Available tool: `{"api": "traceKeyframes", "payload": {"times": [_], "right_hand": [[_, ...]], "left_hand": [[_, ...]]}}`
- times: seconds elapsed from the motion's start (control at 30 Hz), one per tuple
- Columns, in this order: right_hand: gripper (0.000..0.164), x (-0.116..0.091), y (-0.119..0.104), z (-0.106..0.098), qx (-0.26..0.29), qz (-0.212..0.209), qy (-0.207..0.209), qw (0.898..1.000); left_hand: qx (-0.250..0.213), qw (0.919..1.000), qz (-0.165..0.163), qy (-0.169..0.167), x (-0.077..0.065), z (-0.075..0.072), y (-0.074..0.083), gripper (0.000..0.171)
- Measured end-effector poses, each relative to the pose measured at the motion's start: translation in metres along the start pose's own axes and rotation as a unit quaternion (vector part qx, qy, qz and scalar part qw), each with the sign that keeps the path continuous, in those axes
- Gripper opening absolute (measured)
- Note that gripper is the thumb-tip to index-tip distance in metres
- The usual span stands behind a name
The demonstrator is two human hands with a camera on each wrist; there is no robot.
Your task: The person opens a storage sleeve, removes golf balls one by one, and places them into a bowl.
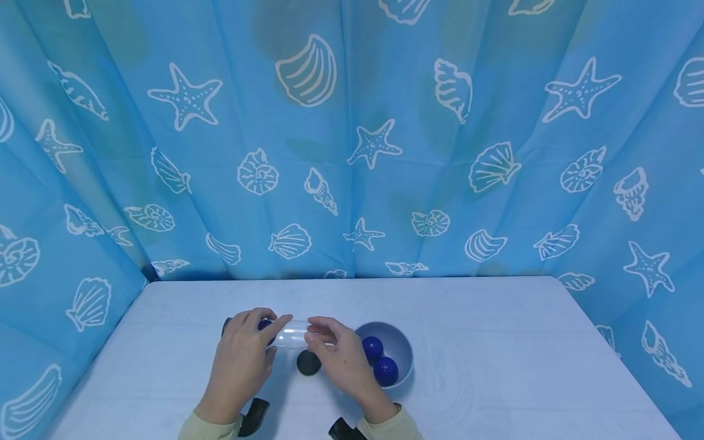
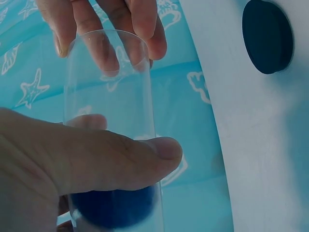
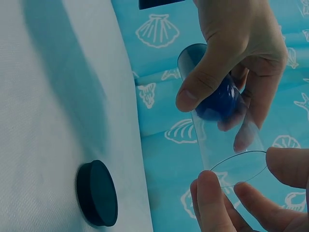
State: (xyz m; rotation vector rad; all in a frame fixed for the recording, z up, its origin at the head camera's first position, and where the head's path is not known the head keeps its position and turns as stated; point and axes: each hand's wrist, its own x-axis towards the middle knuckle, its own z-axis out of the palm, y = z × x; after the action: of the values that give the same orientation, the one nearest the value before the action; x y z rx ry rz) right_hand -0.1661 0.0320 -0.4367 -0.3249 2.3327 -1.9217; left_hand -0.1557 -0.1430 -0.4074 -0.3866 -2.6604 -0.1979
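A clear plastic tube (image 1: pixel 293 335) lies sideways above the table, gripped by my left hand (image 1: pixel 238 362) with the thumb across its wall. Inside it, near the dark closed end, sits a blue ball (image 3: pixel 218 104). My right hand (image 1: pixel 348 362) holds the tube's open rim between thumb and fingertips, as the right wrist view shows. A round black cap (image 1: pixel 308 363) rests on the table below the tube, touched by neither hand. Beside the right hand stands a grey-blue bowl (image 1: pixel 406 345) with two blue balls (image 1: pixel 386 371) in it, partly hidden by that hand.
A white cloth covers the table (image 1: pixel 495 342), and its back edge meets a blue curtain (image 1: pixel 352 153) printed with shells and starfish. Black camera mounts (image 1: pixel 254 417) are worn at both wrists, near the sleeves.
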Motion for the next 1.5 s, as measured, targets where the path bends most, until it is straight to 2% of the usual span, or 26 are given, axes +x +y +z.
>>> {"api": "traceKeyframes", "payload": {"times": [0.27,0.6,0.73,0.9,1.27,1.5], "right_hand": [[0.037,-0.0013,-0.0024,0.0,0.015,0.011,-0.002,1.0],[0.041,-0.0011,-0.0016,-0.0004,-0.011,0.017,0.003,1.0],[0.044,-0.0009,-0.0023,-0.0022,-0.015,0.034,0.004,0.999],[0.045,-0.0001,-0.0036,-0.0035,0.003,0.052,0.0,0.999],[0.047,-0.0002,-0.0057,-0.005,0.026,0.061,-0.012,0.998],[0.049,0.0016,-0.0042,-0.0079,0.055,0.069,-0.026,0.996]], "left_hand": [[-0.005,1.0,0.006,0.0,-0.0004,-0.0004,-0.0008,0.06],[0.006,0.9999,-0.003,-0.009,0.0006,-0.0006,0.0009,0.062],[0.005,0.9999,-0.008,-0.012,0.0008,-0.0007,0.0015,0.062],[0.0,0.9997,-0.015,-0.018,0.0004,-0.001,0.0021,0.062],[0.013,0.9997,-0.009,-0.02,0.0004,-0.0034,0.0022,0.062],[0.006,0.9998,-0.008,-0.015,0.0008,-0.0053,0.002,0.062]]}}
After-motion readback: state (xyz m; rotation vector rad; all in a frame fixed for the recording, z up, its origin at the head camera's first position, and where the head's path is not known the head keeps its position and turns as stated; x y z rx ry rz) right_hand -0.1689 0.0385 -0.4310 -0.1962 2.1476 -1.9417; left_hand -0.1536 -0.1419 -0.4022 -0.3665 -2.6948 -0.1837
